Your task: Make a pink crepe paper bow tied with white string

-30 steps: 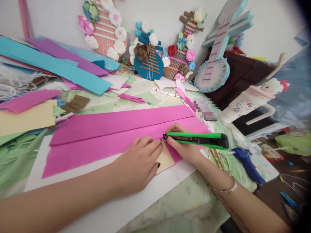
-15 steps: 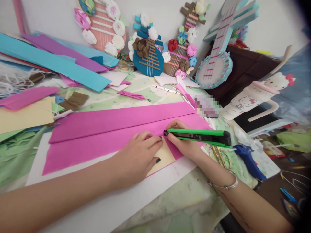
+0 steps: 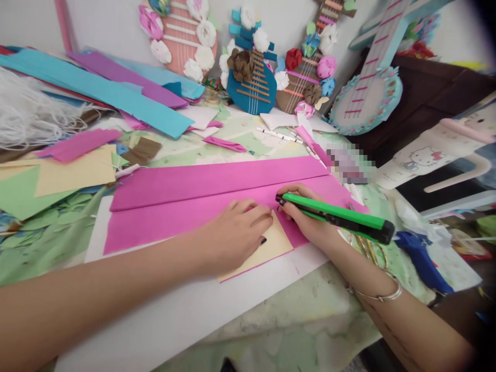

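Observation:
A green and black utility knife (image 3: pixel 341 213) is in my right hand (image 3: pixel 315 230), gripped near its front end between thumb and fingers. Its back end points right over my wrist; I cannot make out the blade. My left hand (image 3: pixel 242 235) lies with fingers and thumb apart on a cream paper piece (image 3: pixel 278 242), pressing it down. Under that piece is a wide sheet of magenta paper (image 3: pixel 155 222) with its far part folded over. A white sheet (image 3: pixel 174 310) lies beneath everything.
Behind stand several paper-flower-decorated instrument models, one of them dark blue (image 3: pixel 251 95). Paper strips (image 3: pixel 155 108), white string (image 3: pixel 34 116) and scraps lie left. To the right are gold-handled scissors (image 3: pixel 372 250), a blue glue gun (image 3: pixel 424 261) and a white tumbler (image 3: pixel 422 155).
The camera view has turned, shifting the scene rightward and slightly up. The knife's back end tilts lower in view. Both hands stay at the cream paper's edge.

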A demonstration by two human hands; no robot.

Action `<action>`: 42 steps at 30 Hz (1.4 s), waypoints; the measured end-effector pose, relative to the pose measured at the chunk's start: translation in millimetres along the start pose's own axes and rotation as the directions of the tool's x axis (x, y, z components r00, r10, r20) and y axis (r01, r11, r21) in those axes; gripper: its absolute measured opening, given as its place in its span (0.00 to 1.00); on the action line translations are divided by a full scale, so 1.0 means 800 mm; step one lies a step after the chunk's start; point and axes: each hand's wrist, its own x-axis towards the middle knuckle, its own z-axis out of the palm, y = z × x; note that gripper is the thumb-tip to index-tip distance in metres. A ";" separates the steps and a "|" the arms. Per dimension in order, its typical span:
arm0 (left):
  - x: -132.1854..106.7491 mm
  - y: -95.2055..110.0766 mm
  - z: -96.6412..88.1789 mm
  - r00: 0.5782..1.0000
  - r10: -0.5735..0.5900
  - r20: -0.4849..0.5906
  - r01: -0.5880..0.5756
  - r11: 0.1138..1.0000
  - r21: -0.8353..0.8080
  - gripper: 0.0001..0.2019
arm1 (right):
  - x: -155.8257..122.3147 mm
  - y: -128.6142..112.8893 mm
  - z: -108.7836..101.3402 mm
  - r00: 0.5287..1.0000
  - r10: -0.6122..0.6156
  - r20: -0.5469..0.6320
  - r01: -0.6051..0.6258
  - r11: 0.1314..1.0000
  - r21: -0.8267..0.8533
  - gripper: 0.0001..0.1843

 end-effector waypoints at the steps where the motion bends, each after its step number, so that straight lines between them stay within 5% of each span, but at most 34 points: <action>1: 0.000 0.001 0.000 1.000 -0.006 0.003 0.006 1.000 0.013 0.17 | 0.000 0.000 0.000 1.000 0.000 0.001 0.000 1.000 0.000 0.09; 15: 0.004 0.010 0.005 0.998 -0.061 -0.002 0.061 0.993 0.098 0.15 | 0.002 -0.005 -0.001 0.998 0.061 0.015 -0.061 0.997 0.042 0.10; 22: 0.006 -0.004 -0.001 0.992 -0.104 -0.066 0.088 0.974 -0.210 0.15 | 0.002 -0.005 -0.001 0.998 0.052 0.022 -0.054 0.996 0.071 0.09; 28: 0.004 -0.053 -0.029 0.992 0.012 0.126 0.056 0.854 -0.517 0.17 | 0.002 -0.005 -0.001 0.997 0.080 0.025 -0.081 0.994 0.071 0.10; 33: -0.005 -0.078 -0.054 0.924 0.198 0.326 0.029 0.816 -0.577 0.33 | 0.002 -0.007 -0.001 0.993 0.112 0.034 -0.115 0.989 0.094 0.10; 42: -0.010 -0.070 -0.056 0.904 0.243 0.351 -0.037 0.864 -0.502 0.34 | 0.003 -0.008 -0.001 0.995 0.102 0.025 -0.103 0.992 0.074 0.11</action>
